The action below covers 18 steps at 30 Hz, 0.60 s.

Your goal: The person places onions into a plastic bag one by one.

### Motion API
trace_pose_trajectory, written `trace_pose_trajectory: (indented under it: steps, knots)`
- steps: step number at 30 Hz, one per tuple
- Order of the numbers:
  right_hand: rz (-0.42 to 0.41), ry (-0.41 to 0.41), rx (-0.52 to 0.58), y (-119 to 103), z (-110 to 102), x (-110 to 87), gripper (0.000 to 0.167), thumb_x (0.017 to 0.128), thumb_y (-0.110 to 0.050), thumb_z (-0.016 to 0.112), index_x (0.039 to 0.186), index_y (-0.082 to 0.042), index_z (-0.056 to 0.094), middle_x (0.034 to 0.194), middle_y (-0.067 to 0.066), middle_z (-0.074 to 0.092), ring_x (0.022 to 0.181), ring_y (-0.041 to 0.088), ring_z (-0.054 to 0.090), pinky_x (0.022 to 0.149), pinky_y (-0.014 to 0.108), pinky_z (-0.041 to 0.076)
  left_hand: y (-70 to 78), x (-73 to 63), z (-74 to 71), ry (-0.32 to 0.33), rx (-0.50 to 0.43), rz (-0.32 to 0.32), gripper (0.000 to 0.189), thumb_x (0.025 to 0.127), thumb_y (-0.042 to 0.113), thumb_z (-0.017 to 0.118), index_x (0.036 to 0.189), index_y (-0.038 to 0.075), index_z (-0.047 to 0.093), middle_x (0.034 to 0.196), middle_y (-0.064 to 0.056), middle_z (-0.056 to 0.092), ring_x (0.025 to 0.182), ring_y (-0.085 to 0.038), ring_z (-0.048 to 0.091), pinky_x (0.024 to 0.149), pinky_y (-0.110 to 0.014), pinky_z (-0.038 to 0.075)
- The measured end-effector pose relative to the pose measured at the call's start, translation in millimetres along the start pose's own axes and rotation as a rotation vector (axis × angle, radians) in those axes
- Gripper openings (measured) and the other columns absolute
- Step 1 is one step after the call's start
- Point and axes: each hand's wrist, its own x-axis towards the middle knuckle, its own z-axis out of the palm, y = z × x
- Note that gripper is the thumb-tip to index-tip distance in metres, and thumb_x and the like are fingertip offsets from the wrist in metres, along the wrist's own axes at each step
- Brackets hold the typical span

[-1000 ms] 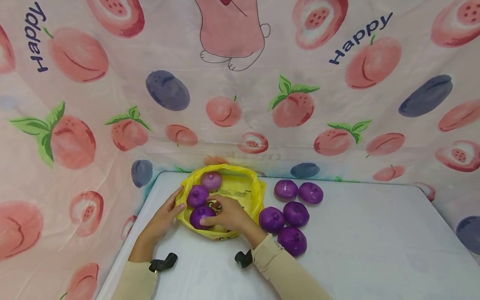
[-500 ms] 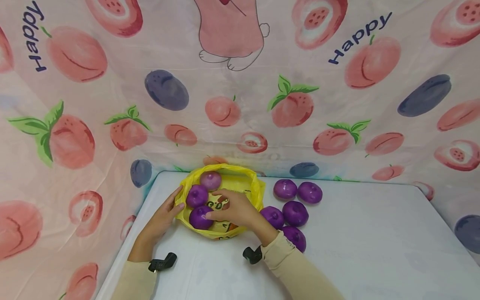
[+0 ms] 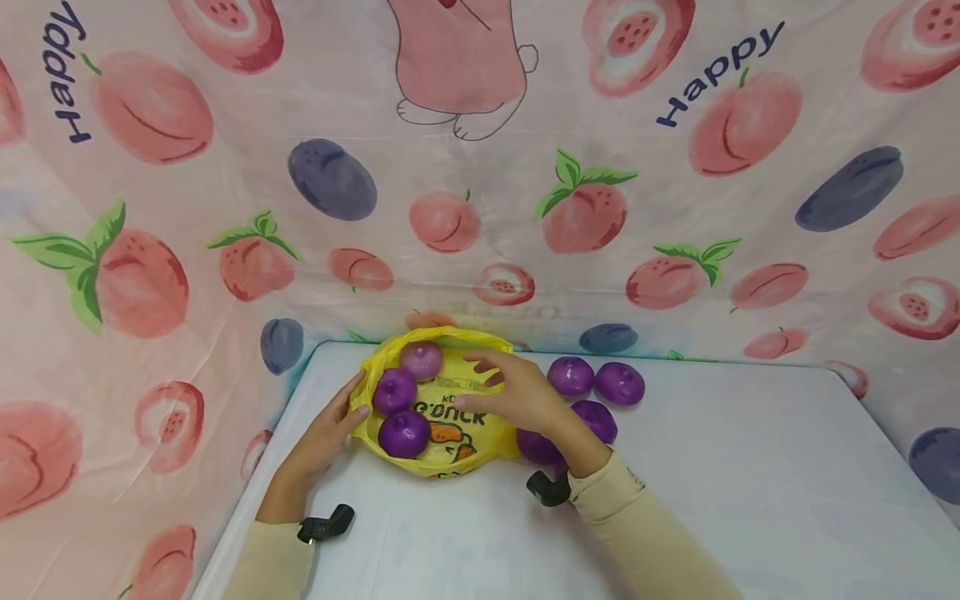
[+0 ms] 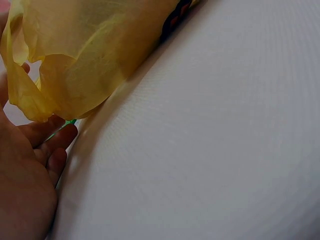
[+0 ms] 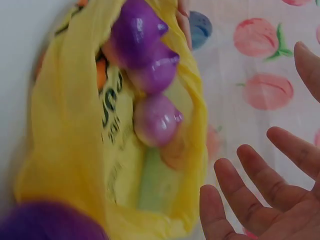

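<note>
In the head view, a yellow plastic bag (image 3: 480,450) lies with its mouth spread wide, and three glossy purple onions (image 3: 405,434) sit along its left side inside. My left hand (image 3: 324,433) rests against the bag's left rim, thumb at the edge and fingers along the outside. The left wrist view shows those fingers (image 4: 62,137) loosely bent beside the hanging plastic. Above the bag's right part is my right hand (image 3: 521,400), fingers spread and nothing in them. The right wrist view shows its separated fingers (image 5: 250,200) beside the bag.
Several more purple onions (image 3: 621,384) lie on the white table (image 3: 750,475) to the right of the bag, some partly hidden by my right forearm. A fruit-print cloth (image 3: 480,167) hangs behind and at the sides. Each wrist carries a small black camera (image 3: 551,489).
My right hand has drawn back from the nearest onion in the bag and moved right, its fingers opening away. More of the printed bag floor shows. The left hand stays where it was.
</note>
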Motion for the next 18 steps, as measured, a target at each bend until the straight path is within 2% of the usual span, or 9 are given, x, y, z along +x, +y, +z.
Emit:
trace_pose_trajectory:
  steps: [9, 15, 18]
  knots:
    - [0.021, 0.066, -0.038, 19, -39, -17.1, 0.077, 0.083, -0.057, 0.080, 0.148, -0.026, 0.053, 0.141, 0.007, 0.062, 0.125, 0.032, 0.062, 0.100, 0.052, 0.055, -1.1, 0.8, -0.5, -0.008, 0.001, 0.016, 0.068, 0.106, 0.035, 0.055, 0.164, 0.033, 0.020, 0.173, -0.008, 0.009, 0.160, -0.032, 0.004, 0.126, -0.054, 0.009]
    - [0.036, 0.158, -0.042, 32, -66, -27.8, 0.074, 0.084, -0.055, 0.079, 0.147, -0.027, 0.053, 0.138, 0.007, 0.064, 0.125, 0.032, 0.063, 0.100, 0.052, 0.056, -0.7, 0.5, -0.3, -0.008, -0.005, 0.011, 0.068, 0.106, 0.036, 0.055, 0.164, 0.033, 0.020, 0.173, -0.008, 0.008, 0.160, -0.032, 0.003, 0.127, -0.054, 0.009]
    - [0.069, 0.202, -0.043, 40, -79, -32.2, 0.074, 0.085, -0.057, 0.077, 0.148, -0.026, 0.052, 0.140, 0.008, 0.063, 0.130, 0.034, 0.060, 0.102, 0.054, 0.054, -1.0, 0.7, -0.4, -0.007, -0.007, 0.011, 0.068, 0.106, 0.035, 0.055, 0.164, 0.033, 0.020, 0.173, -0.008, 0.008, 0.160, -0.032, 0.003, 0.127, -0.054, 0.009]
